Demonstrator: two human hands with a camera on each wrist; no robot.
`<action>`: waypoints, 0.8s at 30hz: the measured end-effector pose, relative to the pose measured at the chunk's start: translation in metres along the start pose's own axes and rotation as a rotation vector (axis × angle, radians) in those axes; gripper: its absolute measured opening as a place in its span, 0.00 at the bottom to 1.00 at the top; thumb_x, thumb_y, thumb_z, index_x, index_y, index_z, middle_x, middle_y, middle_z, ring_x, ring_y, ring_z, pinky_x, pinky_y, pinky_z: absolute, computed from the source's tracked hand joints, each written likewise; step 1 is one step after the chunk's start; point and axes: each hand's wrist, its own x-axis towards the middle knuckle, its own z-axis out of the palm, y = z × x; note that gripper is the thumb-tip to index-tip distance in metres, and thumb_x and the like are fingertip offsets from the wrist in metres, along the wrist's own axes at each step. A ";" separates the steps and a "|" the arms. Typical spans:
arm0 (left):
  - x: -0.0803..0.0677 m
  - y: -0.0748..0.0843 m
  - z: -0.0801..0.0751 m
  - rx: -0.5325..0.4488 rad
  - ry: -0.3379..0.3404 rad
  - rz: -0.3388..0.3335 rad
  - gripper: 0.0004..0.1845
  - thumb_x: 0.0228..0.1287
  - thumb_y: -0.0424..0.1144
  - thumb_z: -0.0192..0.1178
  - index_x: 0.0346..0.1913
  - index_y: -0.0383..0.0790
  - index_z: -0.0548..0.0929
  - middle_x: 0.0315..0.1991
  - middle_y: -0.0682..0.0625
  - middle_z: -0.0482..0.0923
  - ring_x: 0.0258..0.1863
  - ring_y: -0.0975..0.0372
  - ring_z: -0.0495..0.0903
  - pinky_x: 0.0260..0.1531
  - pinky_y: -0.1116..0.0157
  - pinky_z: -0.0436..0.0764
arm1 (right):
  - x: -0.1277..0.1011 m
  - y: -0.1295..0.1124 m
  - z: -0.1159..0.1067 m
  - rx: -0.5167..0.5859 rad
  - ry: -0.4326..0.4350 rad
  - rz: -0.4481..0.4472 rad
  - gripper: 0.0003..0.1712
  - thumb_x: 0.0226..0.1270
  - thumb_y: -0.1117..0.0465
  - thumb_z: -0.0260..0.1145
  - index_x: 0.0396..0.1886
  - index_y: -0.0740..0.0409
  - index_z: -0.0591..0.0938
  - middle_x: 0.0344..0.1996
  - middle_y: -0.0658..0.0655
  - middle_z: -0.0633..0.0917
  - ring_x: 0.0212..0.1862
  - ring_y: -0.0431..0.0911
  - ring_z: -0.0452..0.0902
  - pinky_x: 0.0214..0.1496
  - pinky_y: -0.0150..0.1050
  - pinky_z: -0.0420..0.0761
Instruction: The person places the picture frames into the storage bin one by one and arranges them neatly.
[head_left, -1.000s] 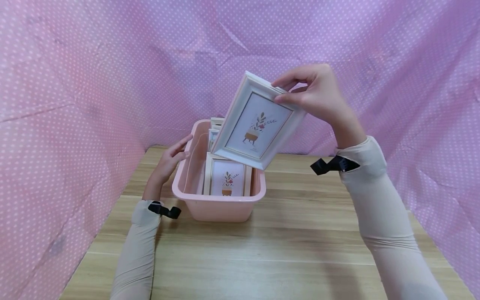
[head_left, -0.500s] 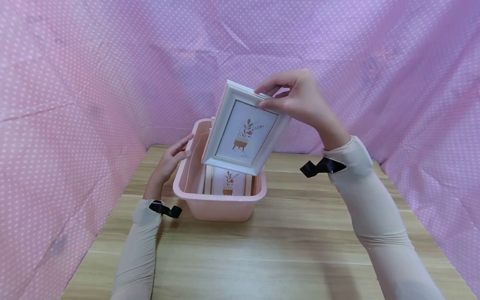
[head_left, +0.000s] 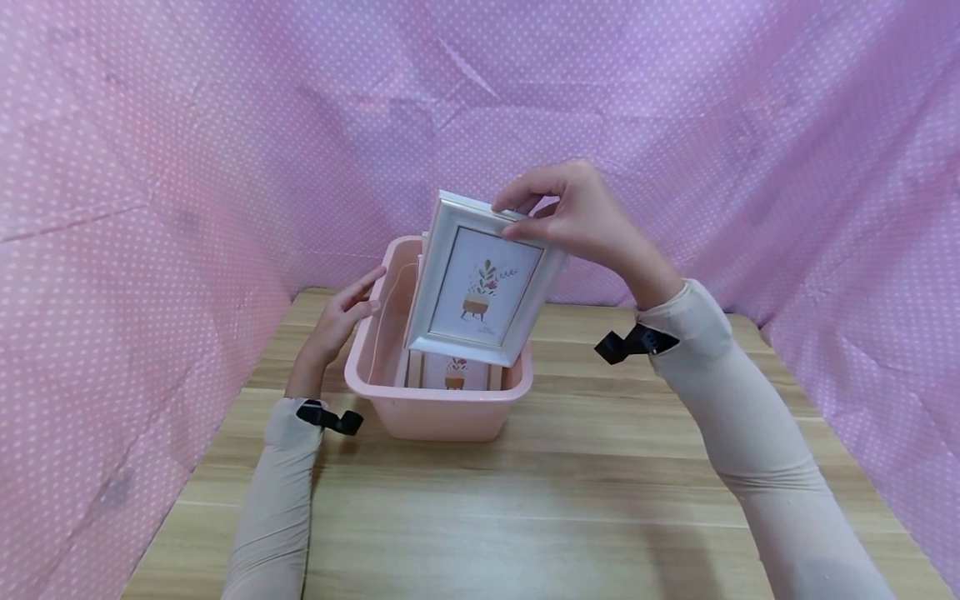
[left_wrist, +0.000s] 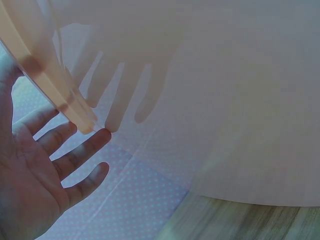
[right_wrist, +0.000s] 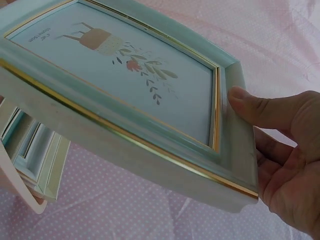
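My right hand [head_left: 566, 212] pinches a white picture frame [head_left: 483, 287] by its upper edge, thumb on the front and fingers behind. The frame tilts over a pink plastic basin [head_left: 442, 417], its lower part inside the rim in the head view. Its picture shows a plant in a legged pot; a thin gold line runs round the border in the right wrist view. Below it, another picture frame [head_left: 455, 375] stands in the basin, mostly hidden. My left hand [head_left: 337, 321] rests at the basin's left rim, its spread, fairly straight fingers touching the outer side in the left wrist view.
More frames [right_wrist: 37, 155] stand on edge in the basin, largely covered in the head view. The basin stands on a wood-grain table [head_left: 465, 517]. Pink polka-dot cloth [head_left: 375, 125] hangs behind and at both sides.
My right hand has moved left and down with the picture frame, bringing it lower over the basin and covering more of the frames inside. The left hand stays at the rim.
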 end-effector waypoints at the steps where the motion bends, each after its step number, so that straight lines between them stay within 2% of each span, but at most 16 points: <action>1: 0.000 0.000 0.000 0.001 0.001 -0.002 0.28 0.69 0.39 0.51 0.71 0.48 0.62 0.72 0.51 0.56 0.66 0.51 0.63 0.51 0.74 0.73 | 0.000 0.000 0.001 -0.004 -0.007 0.002 0.12 0.47 0.63 0.76 0.34 0.53 0.87 0.31 0.47 0.87 0.34 0.39 0.82 0.39 0.32 0.82; 5: -0.001 0.004 0.000 0.006 -0.005 -0.007 0.28 0.69 0.37 0.51 0.71 0.46 0.61 0.73 0.50 0.56 0.67 0.52 0.61 0.52 0.74 0.72 | -0.002 0.003 0.005 0.008 -0.039 -0.002 0.11 0.48 0.64 0.76 0.34 0.52 0.87 0.33 0.46 0.87 0.35 0.39 0.82 0.39 0.33 0.82; 12: -0.010 0.024 0.006 0.030 -0.016 -0.021 0.28 0.70 0.35 0.49 0.71 0.39 0.59 0.73 0.46 0.54 0.68 0.49 0.60 0.55 0.71 0.72 | -0.005 0.005 0.014 0.024 -0.081 0.013 0.12 0.48 0.64 0.75 0.36 0.54 0.87 0.35 0.51 0.88 0.35 0.40 0.81 0.40 0.33 0.82; 15: -0.012 0.029 0.008 0.044 -0.012 -0.029 0.28 0.70 0.36 0.49 0.71 0.38 0.59 0.73 0.46 0.54 0.68 0.50 0.59 0.57 0.69 0.71 | -0.006 0.006 0.018 0.015 -0.104 0.017 0.13 0.48 0.63 0.75 0.37 0.53 0.87 0.35 0.51 0.88 0.35 0.40 0.80 0.40 0.33 0.82; 24: -0.014 0.030 0.008 0.036 -0.007 -0.031 0.28 0.69 0.36 0.50 0.71 0.40 0.60 0.73 0.47 0.55 0.68 0.51 0.60 0.56 0.68 0.69 | -0.009 0.009 0.029 -0.009 -0.165 0.003 0.13 0.48 0.63 0.76 0.37 0.50 0.88 0.34 0.48 0.87 0.34 0.39 0.79 0.39 0.32 0.82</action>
